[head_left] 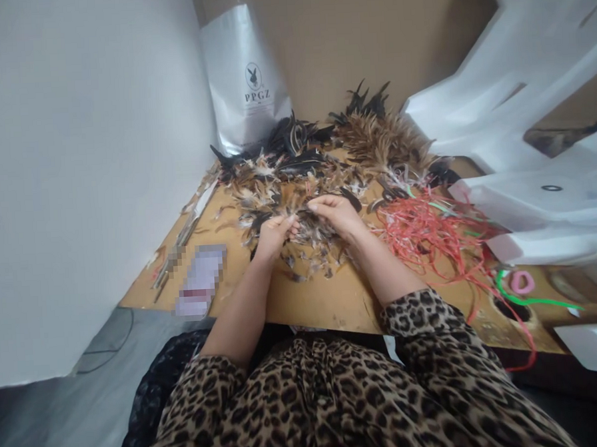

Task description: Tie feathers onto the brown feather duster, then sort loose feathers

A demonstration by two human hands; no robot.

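Over the middle of the table, my left hand (274, 238) is closed in a pinch on a feather (299, 211). My right hand (339, 216) sits just to its right, thumb and fingertips pinched at the same small feathery piece; exactly where each fingertip grips is too small to make out. Below and around both hands lie loose short feathers (324, 234), mottled brown, white and black. Behind them spread more mixed feathers (261, 185), with long black feathers (294, 138) farther back. A thick bundle of brown feathers (387, 139) lies at the back right.
A tangle of red ribbon strips (423, 227) lies right of my hands. White sewing machine (552, 197) parts stand at the right, near a pink ring (522, 282). A white printed bag (242, 100) stands behind. Left are a pixelated phone-like object (201, 282) and thin rods (177, 246).
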